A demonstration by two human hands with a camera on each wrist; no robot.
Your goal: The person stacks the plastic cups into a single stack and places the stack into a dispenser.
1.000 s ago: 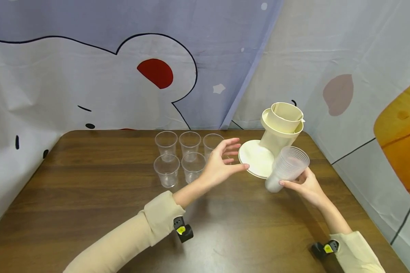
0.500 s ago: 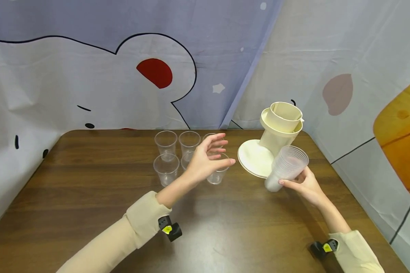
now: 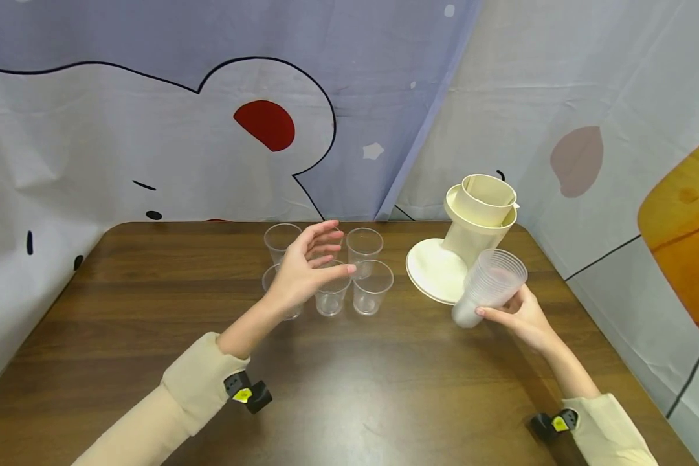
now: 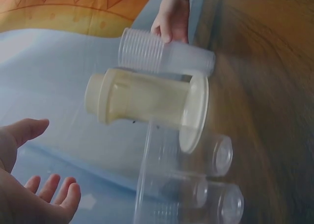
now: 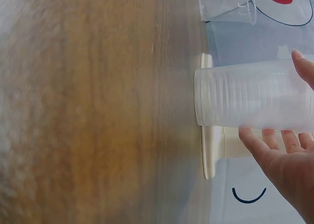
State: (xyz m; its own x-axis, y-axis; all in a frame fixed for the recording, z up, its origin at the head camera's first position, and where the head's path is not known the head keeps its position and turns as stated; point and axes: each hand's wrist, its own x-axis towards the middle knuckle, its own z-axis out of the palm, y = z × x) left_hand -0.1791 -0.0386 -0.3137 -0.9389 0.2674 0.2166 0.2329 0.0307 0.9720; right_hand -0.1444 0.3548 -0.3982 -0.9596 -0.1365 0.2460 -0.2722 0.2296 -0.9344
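Note:
My right hand (image 3: 521, 317) grips a tilted stack of nested clear plastic cups (image 3: 489, 288), thumb on the near side. In the right wrist view the stack (image 5: 250, 94) sits between thumb and fingers. My left hand (image 3: 297, 275) holds nothing; thumb and fingers stand apart over the left part of two rows of clear plastic cups. It partly hides the left and middle ones. The front right cup (image 3: 373, 288) and the back right cup (image 3: 364, 246) show fully or nearly so, upright on the table. The left wrist view shows loose fingertips (image 4: 71, 197) apart from the cups.
A cream plastic stand (image 3: 472, 233) with a round base (image 3: 437, 272) and an open cylinder on top stands just behind the held stack. The brown wooden table (image 3: 349, 401) ends at a printed cloth (image 3: 180, 149) behind and at the right.
My left hand has moved left across the rows of cups, away from the held stack, uncovering the cups on the right. My right hand and its stack have stayed put.

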